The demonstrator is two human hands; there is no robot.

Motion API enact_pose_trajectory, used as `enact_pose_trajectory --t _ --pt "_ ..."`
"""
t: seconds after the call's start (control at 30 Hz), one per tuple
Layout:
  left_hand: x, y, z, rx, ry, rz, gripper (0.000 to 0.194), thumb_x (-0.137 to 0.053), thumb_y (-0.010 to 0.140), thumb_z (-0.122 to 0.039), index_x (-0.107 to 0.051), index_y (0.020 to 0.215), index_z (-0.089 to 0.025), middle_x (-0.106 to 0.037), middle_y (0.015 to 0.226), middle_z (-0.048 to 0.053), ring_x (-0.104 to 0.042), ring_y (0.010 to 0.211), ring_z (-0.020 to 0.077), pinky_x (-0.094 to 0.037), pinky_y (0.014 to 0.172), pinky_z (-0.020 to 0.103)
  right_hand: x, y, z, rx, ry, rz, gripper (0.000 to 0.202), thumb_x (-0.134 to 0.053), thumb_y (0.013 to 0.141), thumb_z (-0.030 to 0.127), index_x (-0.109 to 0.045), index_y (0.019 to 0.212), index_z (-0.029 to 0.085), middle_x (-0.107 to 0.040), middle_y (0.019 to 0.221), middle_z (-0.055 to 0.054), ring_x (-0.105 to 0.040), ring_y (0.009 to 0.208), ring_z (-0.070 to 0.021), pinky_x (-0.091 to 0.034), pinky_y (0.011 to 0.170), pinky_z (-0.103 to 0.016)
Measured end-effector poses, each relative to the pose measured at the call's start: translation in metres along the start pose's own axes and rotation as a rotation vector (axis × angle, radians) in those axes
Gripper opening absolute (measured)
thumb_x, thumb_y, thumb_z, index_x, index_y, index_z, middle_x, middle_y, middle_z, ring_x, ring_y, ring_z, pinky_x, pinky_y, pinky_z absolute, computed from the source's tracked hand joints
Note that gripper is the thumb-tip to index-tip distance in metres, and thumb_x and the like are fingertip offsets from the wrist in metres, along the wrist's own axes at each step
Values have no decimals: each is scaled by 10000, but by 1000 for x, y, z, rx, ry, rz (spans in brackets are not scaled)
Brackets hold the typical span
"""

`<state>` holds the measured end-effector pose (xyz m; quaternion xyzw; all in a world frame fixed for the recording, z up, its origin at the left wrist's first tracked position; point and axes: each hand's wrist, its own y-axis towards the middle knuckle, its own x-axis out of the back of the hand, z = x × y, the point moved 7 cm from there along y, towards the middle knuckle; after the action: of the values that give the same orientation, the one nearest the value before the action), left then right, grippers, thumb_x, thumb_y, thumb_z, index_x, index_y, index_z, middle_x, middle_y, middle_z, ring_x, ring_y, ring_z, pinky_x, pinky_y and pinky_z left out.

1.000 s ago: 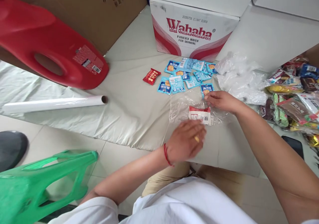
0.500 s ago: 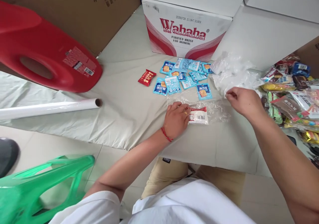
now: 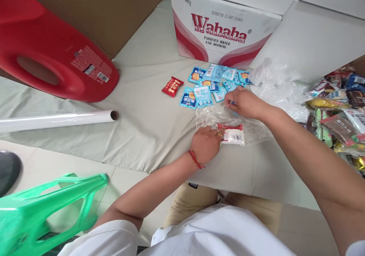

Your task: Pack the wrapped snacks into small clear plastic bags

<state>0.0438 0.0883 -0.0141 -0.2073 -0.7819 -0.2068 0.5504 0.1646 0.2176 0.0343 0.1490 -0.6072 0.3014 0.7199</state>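
Observation:
My left hand (image 3: 207,144) rests on the cloth at the left edge of a clear plastic bag (image 3: 256,131), fingers laid over it. One fingertip touches a red-and-white snack packet (image 3: 235,135) inside the bag. Above the bag's upper edge is my right hand (image 3: 242,102), its thumb and fingers drawn together. Whatever is between these fingertips is hidden. Just behind it lie several blue snack packets (image 3: 203,96) in a loose cluster, one partly covered by the hand. A small red snack packet (image 3: 172,87) lies left of them.
A Wahaba-style white and red carton, printed Wahaha (image 3: 219,32), stands behind. Crumpled clear plastic (image 3: 281,87) and a heap of assorted snacks (image 3: 339,111) are on the right. To the left are a red jug (image 3: 62,54), a white roll (image 3: 57,122) and a green stool (image 3: 57,206).
My right hand has moved left, from beside the crumpled plastic to above the clear bag near the blue packets. My left hand stays at the bag. The view has shifted slightly.

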Motion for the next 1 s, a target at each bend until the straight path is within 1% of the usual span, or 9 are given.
enact_pose_trajectory --t 0.13,0.27,0.43,0.57,0.7,0.77,0.83,0.93,1.0 --pt "-1 -1 -3 0 12 29 467 -462 1019 -150 -644 1449 -155 -736 817 116 -683 941 281 -443 716 406 17 -30 15 -15 92 -64 225 -501 1001 332 -679 1031 197 -676 855 -67 -594 886 -237 -380 803 -325" --pt "-2 -2 -5 8 16 29 472 -478 1003 -138 -649 1443 -158 -746 834 122 -694 971 278 -462 745 397 9 -47 8 -110 136 6 459 -696 883 450 -673 1268 201 -705 900 -57 -622 888 -241 -401 738 -299" --pt "-1 -2 -9 -13 34 -6 464 -471 999 -130 -665 1420 -156 -743 806 115 -703 930 282 -473 726 395 4 -70 29 -44 -28 53 254 -542 982 281 -777 1069 238 -710 891 -66 -621 896 -222 -390 724 -296" --pt "4 -4 -11 4 -16 31 355 -491 973 -130 -777 1181 -151 -752 824 120 -709 911 281 -492 739 389 -26 -111 64 77 -112 64 453 -475 1018 201 -643 1431 276 -674 862 -66 -602 835 -216 -403 689 -295" --pt "15 -22 8 121 -315 51 251 -545 938 -213 -793 945 -174 -763 848 95 -703 854 242 -513 765 343 -63 -142 78 210 -112 -16 670 -398 944 11 -487 1576 214 -648 960 -87 -583 947 -235 -488 890 -342" --pt "22 -35 32 287 -572 -28 275 -516 947 -263 -781 980 -198 -728 762 40 -676 753 195 -512 724 298 -75 -147 79 230 -111 -44 719 -391 920 -17 -459 1596 215 -614 954 -87 -552 932 -238 -498 896 -357" --pt "32 -46 63 504 -763 -224 313 -458 974 -310 -749 1015 -205 -692 732 15 -645 699 165 -513 700 278 -80 -149 80 242 -117 -52 734 -397 912 -24 -456 1603 217 -588 937 -89 -527 906 -239 -499 865 -357" --pt "47 -51 90 699 -797 -516 414 -358 1040 -424 -675 1195 -208 -743 1021 67 -686 905 176 -546 803 294 -82 -149 83 230 -128 -57 738 -399 902 -38 -489 1587 220 -576 933 -96 -512 900 -241 -489 871 -370" --pt "48 -37 86 658 -757 -456 498 -334 1056 -491 -598 1355 -193 -733 1194 110 -687 1087 207 -550 913 329 -82 -149 84 197 -123 -69 738 -395 904 -43 -506 1580 232 -573 935 -97 -511 906 -239 -483 905 -384"
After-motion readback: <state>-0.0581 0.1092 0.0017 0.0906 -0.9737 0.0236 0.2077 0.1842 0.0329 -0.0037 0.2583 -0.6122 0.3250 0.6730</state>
